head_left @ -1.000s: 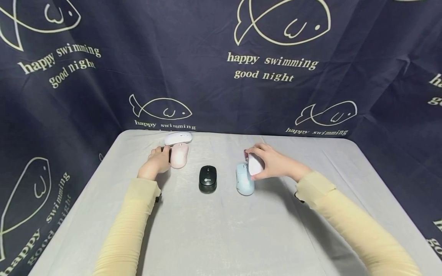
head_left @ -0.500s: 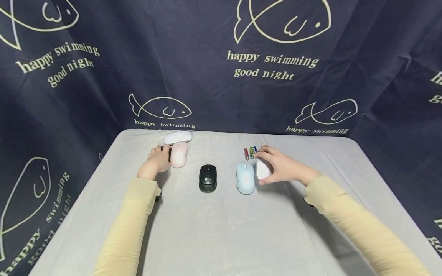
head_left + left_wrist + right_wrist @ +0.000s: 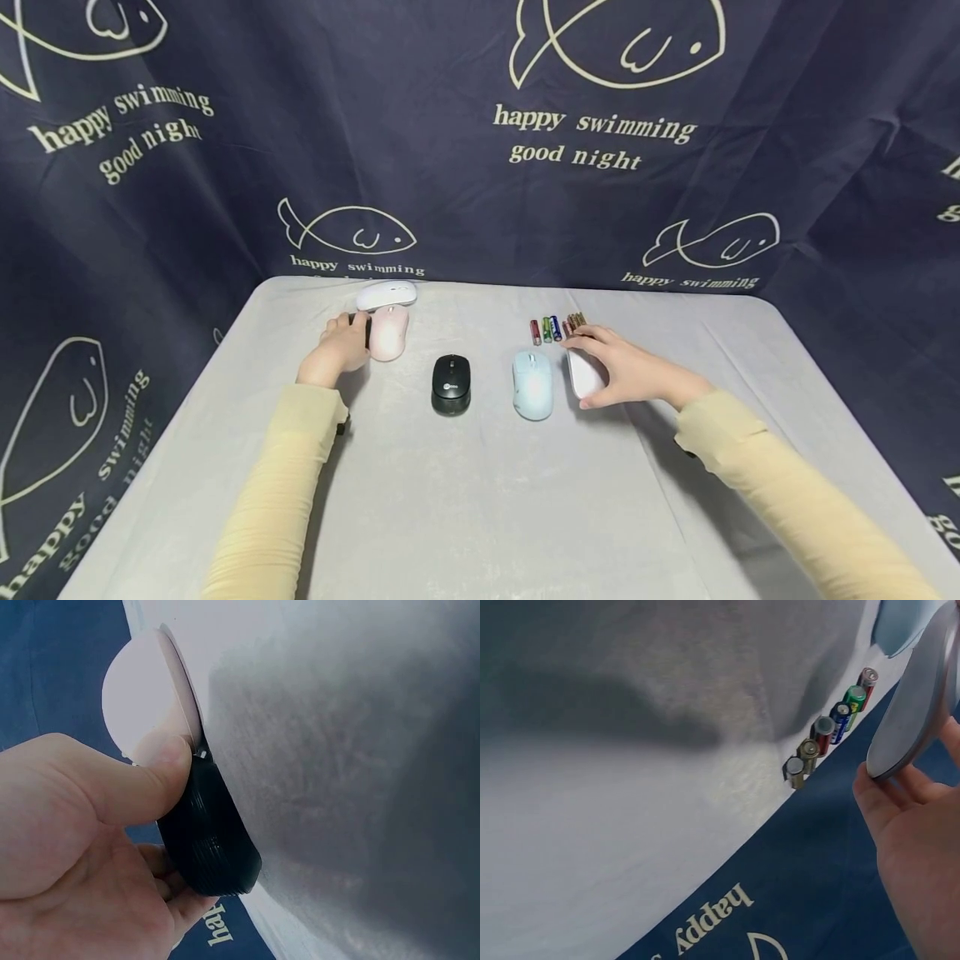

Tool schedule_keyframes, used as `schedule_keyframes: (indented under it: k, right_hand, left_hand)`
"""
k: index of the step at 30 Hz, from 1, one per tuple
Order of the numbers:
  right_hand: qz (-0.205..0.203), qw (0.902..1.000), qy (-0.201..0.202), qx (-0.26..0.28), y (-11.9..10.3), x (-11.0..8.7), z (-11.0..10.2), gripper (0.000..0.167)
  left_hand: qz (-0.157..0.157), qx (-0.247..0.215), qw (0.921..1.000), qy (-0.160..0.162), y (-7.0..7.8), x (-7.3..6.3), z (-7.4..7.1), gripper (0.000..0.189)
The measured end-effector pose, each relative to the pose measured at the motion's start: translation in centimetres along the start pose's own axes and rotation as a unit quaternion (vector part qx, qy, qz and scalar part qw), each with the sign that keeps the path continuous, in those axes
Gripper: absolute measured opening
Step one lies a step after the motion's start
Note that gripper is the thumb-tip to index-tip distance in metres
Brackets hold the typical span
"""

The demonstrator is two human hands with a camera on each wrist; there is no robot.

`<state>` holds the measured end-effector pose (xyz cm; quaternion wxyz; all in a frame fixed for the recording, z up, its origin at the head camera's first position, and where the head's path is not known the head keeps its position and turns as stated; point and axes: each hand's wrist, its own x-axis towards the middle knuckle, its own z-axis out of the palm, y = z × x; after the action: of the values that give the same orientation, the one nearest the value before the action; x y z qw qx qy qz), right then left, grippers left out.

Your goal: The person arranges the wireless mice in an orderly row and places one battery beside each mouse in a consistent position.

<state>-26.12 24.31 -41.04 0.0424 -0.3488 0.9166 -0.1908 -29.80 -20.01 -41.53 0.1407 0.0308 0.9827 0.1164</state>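
My left hand [image 3: 337,350] grips a black ribbed mouse [image 3: 210,829] at the left, mostly hidden behind the fingers in the head view. In the left wrist view, my thumb lies over it where it meets a pale pink mouse [image 3: 388,335]. My right hand [image 3: 628,367] holds a white mouse [image 3: 585,375] by its two ends, tilted on its side; the right wrist view has it raised off the table. A light blue mouse [image 3: 532,388] lies just left of that hand. Midway between the hands sits another black mouse [image 3: 452,385].
Behind the pink mouse lies another white mouse [image 3: 386,296]. A row of several batteries [image 3: 547,330] in red, green, blue and gold lies beyond the light blue mouse and the right fingers. A dark fish-print curtain [image 3: 465,233] hangs behind the table [image 3: 480,492].
My right hand has carried the white mouse rightward from over the light blue mouse, uncovering the mouse and the batteries behind. My left hand has stayed on the black mouse.
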Motion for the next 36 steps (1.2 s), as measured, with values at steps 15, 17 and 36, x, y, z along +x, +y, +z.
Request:
schedule_keyframes:
  k: [15, 17, 36]
  right_hand:
    - [-0.017, 0.9998, 0.003, -0.007, 1.3, -1.7, 0.6, 0.087]
    - [-0.020, 0.9997, 0.006, -0.009, 1.6, -1.9, 0.7, 0.086]
    - [-0.027, 0.9996, -0.003, -0.013, 3.7, -2.1, 2.4, 0.089]
  left_hand:
    - [-0.003, 0.010, 0.9999, -0.001, -0.2, 0.4, 0.2, 0.066]
    - [-0.004, 0.011, 0.9999, -0.003, -0.2, 0.5, 0.2, 0.066]
    - [0.001, 0.008, 1.0000, -0.002, -0.5, 0.5, 0.1, 0.065]
